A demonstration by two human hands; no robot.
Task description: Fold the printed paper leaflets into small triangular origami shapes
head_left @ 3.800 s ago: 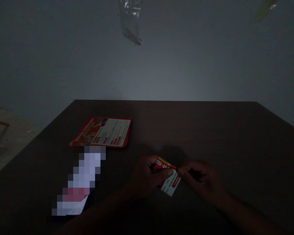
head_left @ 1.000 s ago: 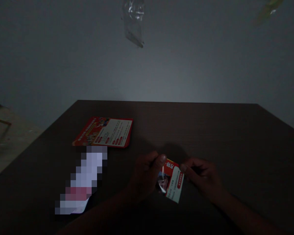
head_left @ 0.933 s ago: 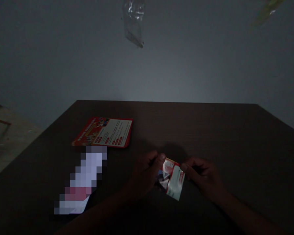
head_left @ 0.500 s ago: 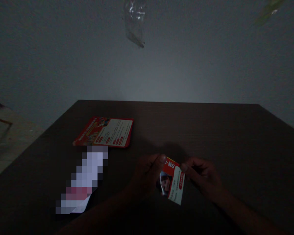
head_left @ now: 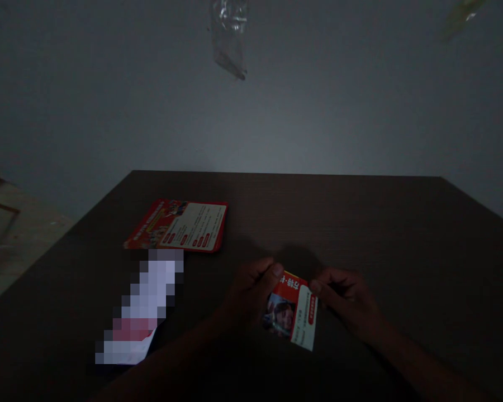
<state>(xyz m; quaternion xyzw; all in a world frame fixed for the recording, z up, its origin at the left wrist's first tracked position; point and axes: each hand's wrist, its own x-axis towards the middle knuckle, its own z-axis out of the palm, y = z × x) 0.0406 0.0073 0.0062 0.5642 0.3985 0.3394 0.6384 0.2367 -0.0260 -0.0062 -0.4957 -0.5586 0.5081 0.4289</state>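
A small red and white printed card (head_left: 293, 312), with a photo on its left part and text on its right, is held between both hands over the table. My left hand (head_left: 254, 290) pinches its upper left corner, thumb on top. At the upper right edge, my right hand (head_left: 347, 298) grips it between thumb and fingers. The card's lower edge hangs free and curves slightly. Left of my hands lies a lit phone (head_left: 146, 307), its screen blurred into blocks. Beyond the phone is a stack of red and white printed leaflets (head_left: 197, 226).
The dark wooden table (head_left: 339, 218) stands against a grey wall (head_left: 318, 100). A clear plastic bag (head_left: 229, 42) hangs on the wall, with a yellowish object (head_left: 463, 19) at upper right. Light floor (head_left: 29, 223) shows on the left. The room is dim.
The card has turned slightly and flattened out, so more of its photo shows beside my left hand. Both hands keep their grip and have barely moved.
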